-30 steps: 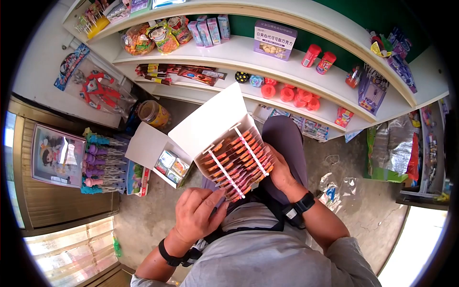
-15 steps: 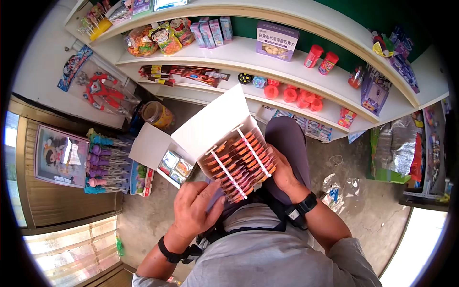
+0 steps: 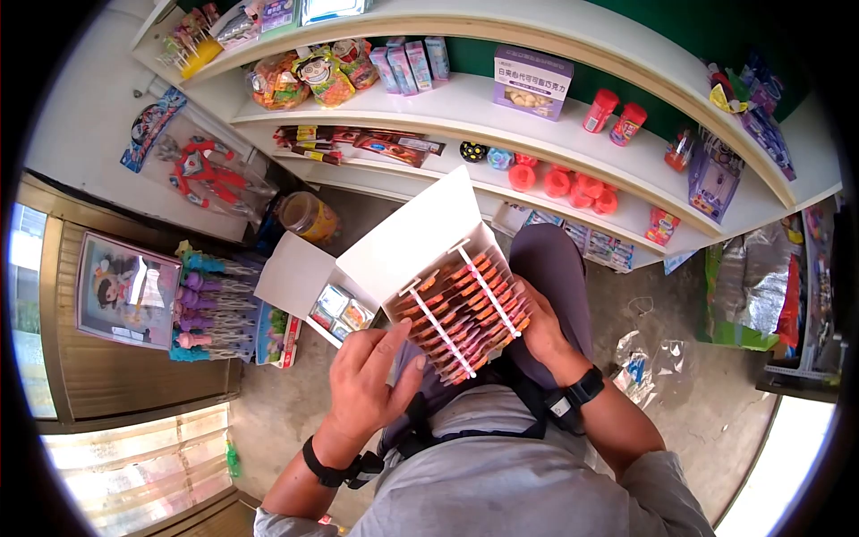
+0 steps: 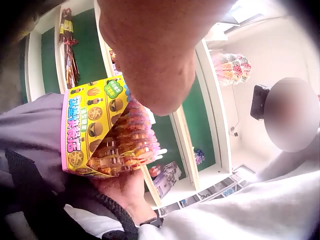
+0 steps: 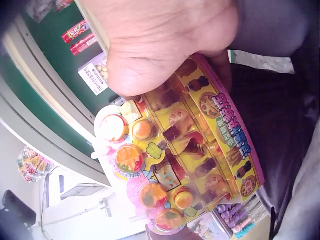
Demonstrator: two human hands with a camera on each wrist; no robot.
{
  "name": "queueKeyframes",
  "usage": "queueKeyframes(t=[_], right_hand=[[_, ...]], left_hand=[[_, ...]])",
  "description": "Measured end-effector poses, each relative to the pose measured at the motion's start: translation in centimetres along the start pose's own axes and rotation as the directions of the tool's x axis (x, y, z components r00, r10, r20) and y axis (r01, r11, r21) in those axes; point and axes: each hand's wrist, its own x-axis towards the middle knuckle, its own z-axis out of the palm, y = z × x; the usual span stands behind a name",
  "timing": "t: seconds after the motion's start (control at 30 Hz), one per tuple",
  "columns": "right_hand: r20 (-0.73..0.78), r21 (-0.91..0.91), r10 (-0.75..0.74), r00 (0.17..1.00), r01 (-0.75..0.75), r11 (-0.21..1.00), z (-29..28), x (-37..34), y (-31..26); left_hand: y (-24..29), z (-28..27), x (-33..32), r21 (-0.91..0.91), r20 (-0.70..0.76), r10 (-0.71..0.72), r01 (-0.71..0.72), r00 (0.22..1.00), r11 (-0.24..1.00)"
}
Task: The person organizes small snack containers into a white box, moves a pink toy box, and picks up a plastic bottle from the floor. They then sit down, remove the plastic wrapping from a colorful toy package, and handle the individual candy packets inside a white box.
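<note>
A yellow display box (image 3: 394, 313) with a raised white lid (image 3: 420, 233) sits over the person's lap. Rows of blister candy packs (image 3: 461, 318) fill it, crossed by two white strips. In the right wrist view, the front packs (image 5: 150, 192) show burger- and pizza-shaped sweets. The right hand (image 3: 541, 331) holds the box by its right side, its fingers partly hidden behind it. At the box's left edge, the left hand (image 3: 367, 376) has its index finger and thumb extended and apart, holding nothing. The left wrist view shows the box's printed yellow side (image 4: 92, 125).
White shelves (image 3: 358, 107) with snacks and toys curve across ahead. A smaller open box (image 3: 335, 313) with wrapped items lies left of the display box, near a round jar (image 3: 309, 217). Clear plastic wrapping (image 3: 640, 367) lies on the floor at right.
The left hand's fingers have moved from the packs' lower left edge up along the box's left side, the index finger straightening. The right hand keeps its hold. The whole head view has shifted slightly.
</note>
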Motion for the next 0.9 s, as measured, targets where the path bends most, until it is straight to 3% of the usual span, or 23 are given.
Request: queueKeyframes(t=[0.13,0.23,0.43,0.63,0.9], right_hand=[[0.001,0.000,0.000,1.000,0.000,1.000,0.1,-0.1,-0.3],[0.005,0.001,0.003,1.000,-0.003,1.000,0.2,-0.1,-0.3],[0.001,0.003,-0.001,1.000,0.001,1.000,0.3,-0.1,-0.4],[0.017,-0.007,-0.002,1.000,0.002,1.000,0.2,-0.1,-0.6],[0.039,0.000,-0.034,0.999,0.034,0.999,0.3,-0.3,-0.7]], left_hand=[[-0.2,-0.4,0.3,0.046,0.008,-0.012,0.012,1.000,0.999],[0.5,-0.8,1.0,0.032,0.080,-0.195,0.193,0.978,0.981],[1.1,-1.4,2.8,0.145,0.103,-0.124,0.109,0.987,0.983],[0.9,-1.7,4.9,0.159,-0.042,-0.048,0.054,0.998,0.986],[1.5,-2.0,6.1,0.283,0.104,-0.126,0.092,0.987,0.955]])
